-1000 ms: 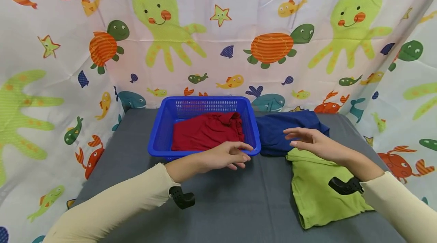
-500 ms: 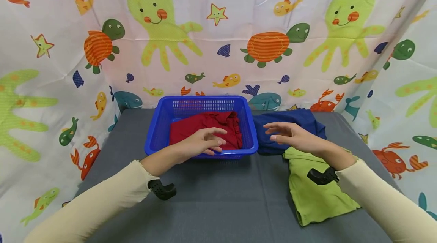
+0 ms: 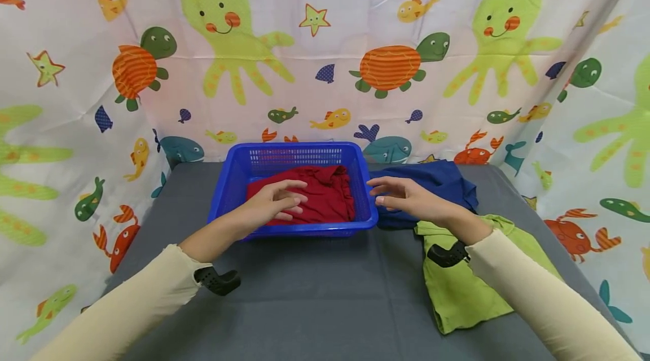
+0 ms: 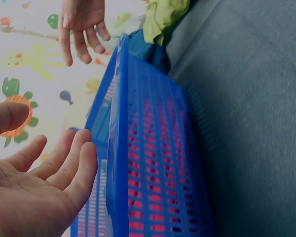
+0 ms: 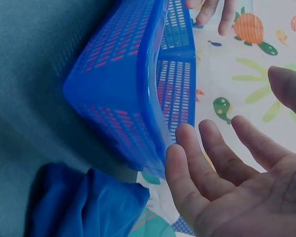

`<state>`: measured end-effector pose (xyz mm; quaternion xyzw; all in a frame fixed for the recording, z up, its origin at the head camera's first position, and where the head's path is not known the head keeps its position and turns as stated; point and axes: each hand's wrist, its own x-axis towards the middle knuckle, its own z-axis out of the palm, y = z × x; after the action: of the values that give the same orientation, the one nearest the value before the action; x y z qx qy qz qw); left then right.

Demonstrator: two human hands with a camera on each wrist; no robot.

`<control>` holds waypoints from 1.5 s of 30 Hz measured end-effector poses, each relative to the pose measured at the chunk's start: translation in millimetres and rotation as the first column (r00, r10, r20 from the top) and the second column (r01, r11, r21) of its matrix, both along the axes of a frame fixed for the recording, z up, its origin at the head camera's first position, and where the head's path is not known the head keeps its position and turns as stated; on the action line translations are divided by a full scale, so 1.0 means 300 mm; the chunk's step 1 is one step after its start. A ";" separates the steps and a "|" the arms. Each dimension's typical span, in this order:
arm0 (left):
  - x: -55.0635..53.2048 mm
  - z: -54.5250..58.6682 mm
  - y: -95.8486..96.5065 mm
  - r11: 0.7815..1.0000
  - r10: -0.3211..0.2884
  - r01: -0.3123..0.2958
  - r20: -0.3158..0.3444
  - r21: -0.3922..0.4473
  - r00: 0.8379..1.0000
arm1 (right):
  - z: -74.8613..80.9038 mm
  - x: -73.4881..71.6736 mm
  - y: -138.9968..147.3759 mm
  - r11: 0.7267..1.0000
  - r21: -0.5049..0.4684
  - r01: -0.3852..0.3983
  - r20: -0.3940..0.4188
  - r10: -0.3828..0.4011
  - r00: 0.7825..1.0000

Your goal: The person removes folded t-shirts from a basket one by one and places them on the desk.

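Note:
A blue plastic basket (image 3: 363,217) with slotted walls stands at the back of the grey table, and a red cloth (image 3: 325,197) lies inside it. My left hand (image 3: 271,203) hovers over the basket's near left part, fingers loosely bent and holding nothing. To the basket's right, my right hand (image 3: 406,197) is held in the air with relaxed, spread fingers and nothing in them. In the right wrist view its fingertips (image 5: 176,153) overlap the basket's rim. Below that hand, a dark blue cloth (image 3: 447,183) lies partly hidden beside the basket.
A lime green garment (image 3: 457,293) lies flat on the right of the grey table (image 3: 315,304), its top by the dark blue cloth. Curtains (image 3: 325,101) printed with sea animals enclose the table at the back and both sides.
Both hands have moved left, the left one from the basket's near right corner to over its left part, the right one from above the garments towards the basket's right rim.

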<state>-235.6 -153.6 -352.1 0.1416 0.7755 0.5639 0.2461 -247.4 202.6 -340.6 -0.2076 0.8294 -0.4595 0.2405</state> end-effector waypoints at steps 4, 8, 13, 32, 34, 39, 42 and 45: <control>-0.011 -0.013 -0.044 1.000 0.029 -0.029 0.016 -0.009 0.999 | -0.009 -0.010 -0.037 1.000 -0.020 0.011 0.016 -0.010 1.000; -0.022 -0.020 -0.089 0.998 0.062 -0.060 0.044 -0.036 0.997 | -0.015 -0.024 -0.068 0.999 -0.047 0.001 0.013 0.000 1.000; -0.040 -0.029 -0.129 0.996 0.070 -0.066 0.063 -0.060 0.996 | -0.019 -0.040 -0.088 0.999 -0.049 0.009 0.006 -0.009 1.000; -0.155 -0.088 -0.218 0.972 0.138 -0.103 0.155 -0.213 0.978 | -0.068 -0.156 -0.279 0.982 -0.082 0.170 0.344 -0.132 0.930; -0.160 -0.090 -0.216 0.968 0.144 -0.101 0.176 -0.232 0.974 | -0.085 -0.160 -0.300 0.973 -0.076 0.216 0.367 -0.174 0.914; -0.169 -0.100 -0.209 0.956 0.142 -0.070 0.244 -0.284 0.959 | -0.117 -0.154 -0.348 0.955 -0.031 0.295 0.365 -0.264 0.893; -0.174 -0.111 -0.207 0.949 0.137 -0.051 0.263 -0.310 0.955 | -0.128 -0.149 -0.366 0.949 -0.008 0.316 0.348 -0.293 0.890; -0.179 -0.118 -0.206 0.949 0.133 -0.040 0.280 -0.314 0.951 | -0.133 -0.149 -0.376 0.942 -0.005 0.336 0.341 -0.314 0.886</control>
<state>-289.2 -215.4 -387.6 -0.0193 0.8127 0.4628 0.3535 -292.2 89.9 -380.6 0.0081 0.7841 -0.5482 0.2910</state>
